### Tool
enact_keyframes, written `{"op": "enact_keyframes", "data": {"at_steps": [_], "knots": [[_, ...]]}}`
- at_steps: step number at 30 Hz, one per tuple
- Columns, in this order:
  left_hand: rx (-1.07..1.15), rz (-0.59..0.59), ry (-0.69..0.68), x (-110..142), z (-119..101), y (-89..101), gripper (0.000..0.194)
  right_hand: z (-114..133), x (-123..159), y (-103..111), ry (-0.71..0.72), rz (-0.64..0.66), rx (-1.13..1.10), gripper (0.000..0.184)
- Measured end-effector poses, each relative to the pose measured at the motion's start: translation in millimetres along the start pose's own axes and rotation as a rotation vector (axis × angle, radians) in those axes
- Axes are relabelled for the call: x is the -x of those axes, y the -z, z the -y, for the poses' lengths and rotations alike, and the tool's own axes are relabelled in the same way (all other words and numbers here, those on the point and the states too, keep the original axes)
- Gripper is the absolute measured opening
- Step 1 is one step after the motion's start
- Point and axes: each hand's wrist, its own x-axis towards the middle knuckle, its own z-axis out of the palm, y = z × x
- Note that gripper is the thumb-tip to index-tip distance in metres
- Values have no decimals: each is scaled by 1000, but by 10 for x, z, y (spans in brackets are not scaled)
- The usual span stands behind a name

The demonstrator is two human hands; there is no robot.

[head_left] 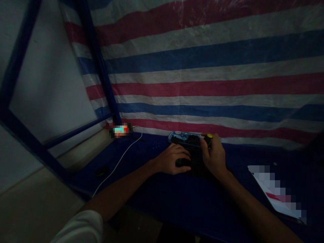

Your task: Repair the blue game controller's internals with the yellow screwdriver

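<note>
Gripping a dark object with a yellow end (210, 136), the right hand (215, 156) has its thumb on one side and fingers wrapped round the other; whether it's lifted or resting at the far side of the blue desk (177, 202), can't tell. It looks small, probably light and stiff, maybe slippery if smooth plastic; fragility unclear. Best hold: the dark body, leaving the yellow end free. Just left of the yellow-ended object and nearer the wearer, the left hand (169, 158) has fingers and thumb curved about a black rounded object (182, 163); too dark to say if clasped or only covered. Likely light and hard, best taken by its sides. Immediately left of the yellow-ended object, touching or not unclear, a blue-patterned item (181, 137) crowds that side. Striped sheet (189, 89) rises behind it, limiting reach backward. Well left of it: white cable (142, 131), pixelated lit device (118, 130), blue frame (101, 72). Well right and nearer: white paper (278, 204), partly pixelated, off the hands' path.
</note>
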Motion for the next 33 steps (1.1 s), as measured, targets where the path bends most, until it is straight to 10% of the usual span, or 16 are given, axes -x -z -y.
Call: {"op": "enact_keyframes", "data": {"at_steps": [23, 33], "knots": [[-20, -6, 8, 8, 7, -16, 34, 9, -55, 35, 168, -168, 81, 30], [-21, -12, -1, 0, -2, -14, 34, 70, -7, 57, 176, -41, -16, 22]]}}
